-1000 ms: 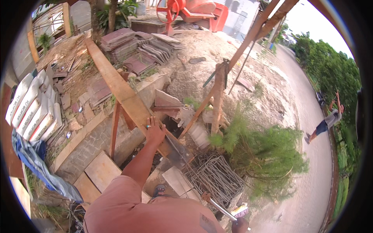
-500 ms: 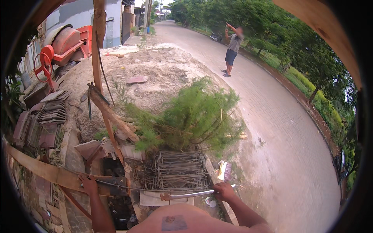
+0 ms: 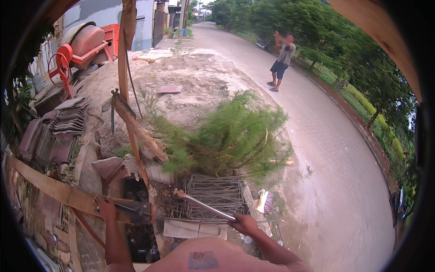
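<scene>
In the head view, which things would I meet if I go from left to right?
Roof tiles → left hand → metal tool → right hand → standing person.

I see the left hand resting on a long wooden plank at near left. The right hand is closed around a silver bar, which points over a pile of bent steel rods. Farther, there lies a green leafy branch. At far left stands an orange mixer; at far right, another person.
</scene>
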Demonstrator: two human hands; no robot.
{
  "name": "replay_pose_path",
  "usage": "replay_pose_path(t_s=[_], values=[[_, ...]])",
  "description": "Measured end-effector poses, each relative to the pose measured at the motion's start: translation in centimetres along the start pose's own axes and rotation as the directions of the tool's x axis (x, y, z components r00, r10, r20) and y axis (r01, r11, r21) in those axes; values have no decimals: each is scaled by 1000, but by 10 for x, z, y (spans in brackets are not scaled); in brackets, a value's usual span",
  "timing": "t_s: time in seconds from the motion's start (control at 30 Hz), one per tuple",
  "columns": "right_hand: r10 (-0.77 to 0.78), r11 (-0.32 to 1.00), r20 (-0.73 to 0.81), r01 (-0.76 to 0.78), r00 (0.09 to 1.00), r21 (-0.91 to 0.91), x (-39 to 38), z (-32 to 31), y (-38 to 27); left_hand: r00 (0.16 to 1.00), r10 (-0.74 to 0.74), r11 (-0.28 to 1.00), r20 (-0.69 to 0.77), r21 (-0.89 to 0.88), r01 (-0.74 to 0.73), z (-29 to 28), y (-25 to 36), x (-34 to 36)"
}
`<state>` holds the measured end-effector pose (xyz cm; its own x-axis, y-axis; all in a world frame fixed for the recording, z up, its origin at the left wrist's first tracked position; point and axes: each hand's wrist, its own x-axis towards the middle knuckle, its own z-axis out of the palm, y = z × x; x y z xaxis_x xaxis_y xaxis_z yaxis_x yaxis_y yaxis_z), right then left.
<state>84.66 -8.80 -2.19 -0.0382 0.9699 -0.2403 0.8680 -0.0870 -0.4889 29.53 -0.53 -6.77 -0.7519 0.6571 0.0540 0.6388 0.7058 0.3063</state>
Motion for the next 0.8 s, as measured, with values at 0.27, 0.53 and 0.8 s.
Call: replay_pose_path(t_s=[0.27, 0.53, 0.8], values=[[3, 990, 203, -31, 979, 135, 22, 12, 15, 1000, -20, 999, -14, 47, 20, 6, -3, 3], [46, 993, -48, -41, 998, 115, 1, 23, -3, 999, -22, 999, -28, 31, 23, 14, -7, 8], [-296, 955, -461, 271, 837, -122, -10, 53, 9, 1000, -2, 995, -27, -102, -1, 13, -7, 6]])
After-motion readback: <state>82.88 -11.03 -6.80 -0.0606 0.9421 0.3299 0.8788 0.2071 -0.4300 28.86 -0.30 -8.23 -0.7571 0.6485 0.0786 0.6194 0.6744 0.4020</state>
